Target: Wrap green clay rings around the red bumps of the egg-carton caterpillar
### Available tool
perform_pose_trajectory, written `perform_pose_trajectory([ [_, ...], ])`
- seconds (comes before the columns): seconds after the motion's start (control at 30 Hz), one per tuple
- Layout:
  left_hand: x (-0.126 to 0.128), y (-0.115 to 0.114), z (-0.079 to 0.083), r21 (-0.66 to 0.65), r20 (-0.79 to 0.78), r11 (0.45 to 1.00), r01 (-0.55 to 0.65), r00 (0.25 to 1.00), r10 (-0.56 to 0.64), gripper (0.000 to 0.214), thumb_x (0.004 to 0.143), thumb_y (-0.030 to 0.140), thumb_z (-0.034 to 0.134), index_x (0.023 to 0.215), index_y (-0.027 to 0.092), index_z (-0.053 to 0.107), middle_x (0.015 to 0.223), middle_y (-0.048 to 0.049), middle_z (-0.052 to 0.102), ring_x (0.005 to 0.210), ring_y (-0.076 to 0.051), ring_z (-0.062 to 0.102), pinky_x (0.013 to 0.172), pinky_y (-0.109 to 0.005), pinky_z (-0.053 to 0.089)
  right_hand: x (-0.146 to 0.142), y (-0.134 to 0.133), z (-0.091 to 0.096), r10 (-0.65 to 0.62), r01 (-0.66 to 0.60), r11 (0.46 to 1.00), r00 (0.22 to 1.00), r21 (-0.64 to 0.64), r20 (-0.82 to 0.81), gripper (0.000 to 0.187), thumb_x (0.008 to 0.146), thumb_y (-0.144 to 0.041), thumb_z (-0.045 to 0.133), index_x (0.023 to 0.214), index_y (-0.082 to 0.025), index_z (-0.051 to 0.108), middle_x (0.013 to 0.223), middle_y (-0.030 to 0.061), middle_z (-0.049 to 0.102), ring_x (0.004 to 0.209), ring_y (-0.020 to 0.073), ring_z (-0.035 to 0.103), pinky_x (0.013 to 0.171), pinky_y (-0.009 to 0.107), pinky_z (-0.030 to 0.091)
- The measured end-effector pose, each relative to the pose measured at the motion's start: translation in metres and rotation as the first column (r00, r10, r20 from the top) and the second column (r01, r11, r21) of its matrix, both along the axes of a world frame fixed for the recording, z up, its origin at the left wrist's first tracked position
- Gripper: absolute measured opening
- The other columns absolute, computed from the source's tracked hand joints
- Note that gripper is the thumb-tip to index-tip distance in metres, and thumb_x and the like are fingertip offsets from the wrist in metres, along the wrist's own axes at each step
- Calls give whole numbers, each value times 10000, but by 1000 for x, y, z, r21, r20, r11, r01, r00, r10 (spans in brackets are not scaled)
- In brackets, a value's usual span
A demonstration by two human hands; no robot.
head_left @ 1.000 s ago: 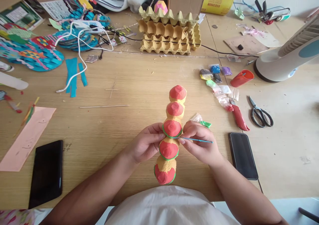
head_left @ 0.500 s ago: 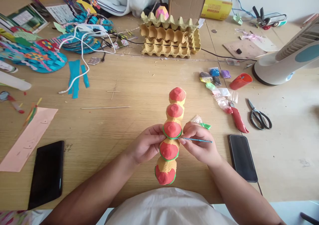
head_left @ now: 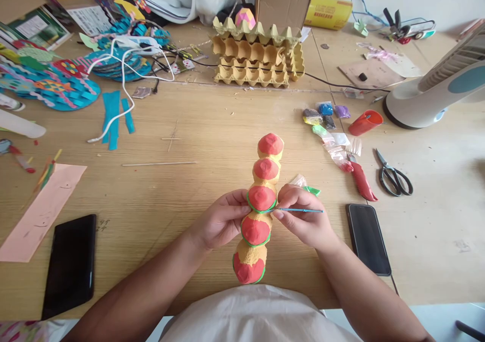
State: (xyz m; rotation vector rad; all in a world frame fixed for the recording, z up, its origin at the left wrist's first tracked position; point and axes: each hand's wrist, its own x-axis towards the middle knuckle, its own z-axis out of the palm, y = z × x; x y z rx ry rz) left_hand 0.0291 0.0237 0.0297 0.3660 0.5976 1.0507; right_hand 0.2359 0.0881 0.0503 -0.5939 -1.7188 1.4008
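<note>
A strip of egg-carton cups [head_left: 262, 200] painted yellow with red tops lies lengthwise on the wooden table [head_left: 212, 130]; green clay rings edge the three nearer cups. My left hand [head_left: 222, 221] grips the strip's left side at the middle cups. My right hand [head_left: 303, 218] pinches a thin blue stick tool [head_left: 301, 210], its tip at the green ring of the middle cup. A small bag of green clay [head_left: 308, 188] lies just behind my right hand.
Black phones lie at left [head_left: 70, 263] and right [head_left: 367, 238]. Scissors [head_left: 394, 173], a red knife [head_left: 361, 178], a red cup [head_left: 366, 122] and clay packets [head_left: 326, 117] sit to the right, a fan [head_left: 435, 87] beyond. Stacked egg trays [head_left: 257, 54] stand at the back; blue paper crafts [head_left: 49, 79] at the left.
The view shifted slightly. My hands stay on the strip, and the stick's tip works at the same green ring.
</note>
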Motion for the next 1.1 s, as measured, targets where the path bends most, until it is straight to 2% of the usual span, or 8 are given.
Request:
perform_pose_trajectory([
  [0.2, -1, 0, 0, -5, -3, 1000, 6, 1000, -6, 175, 842, 259, 806, 993, 176, 777, 923, -64, 743, 788, -179, 688, 715, -292, 553, -1, -1, 1, -23, 23, 1000, 1000, -2, 5, 164, 920, -200, 746, 804, -227, 632, 738, 1, 619, 671, 150, 560, 607, 297, 457],
  [0.47, -1, 0, 1, -6, 5, 1000, -2, 1000, 2, 178, 835, 246, 811, 994, 177, 771, 935, -63, 743, 795, -185, 697, 737, -303, 561, 1, 0, 2, 31, -31, 999, 1000, -13, -4, 204, 921, -236, 748, 778, -223, 603, 722, 4, 618, 662, 157, 571, 595, 302, 476],
  [0.67, -2, 0, 1, 7, -10, 999, 33, 999, -33, 180, 843, 284, 808, 989, 187, 768, 900, -51, 725, 772, -184, 681, 713, -312, 547, 0, 0, 5, -12, 11, 1000, 1000, 24, 25, 191, 926, -244, 742, 789, -227, 610, 722, 4, 625, 655, 157, 565, 592, 302, 471],
  [1.1, -3, 1, 2, -2, -13, 1000, 12, 1000, -12, 152, 809, 264, 808, 947, 204, 793, 886, -34, 757, 771, -163, 672, 709, -284, 512, 4, 2, 3, 58, -58, 996, 998, -70, 2, 154, 924, -196, 738, 826, -218, 620, 763, -5, 580, 688, 144, 531, 633, 290, 451],
])
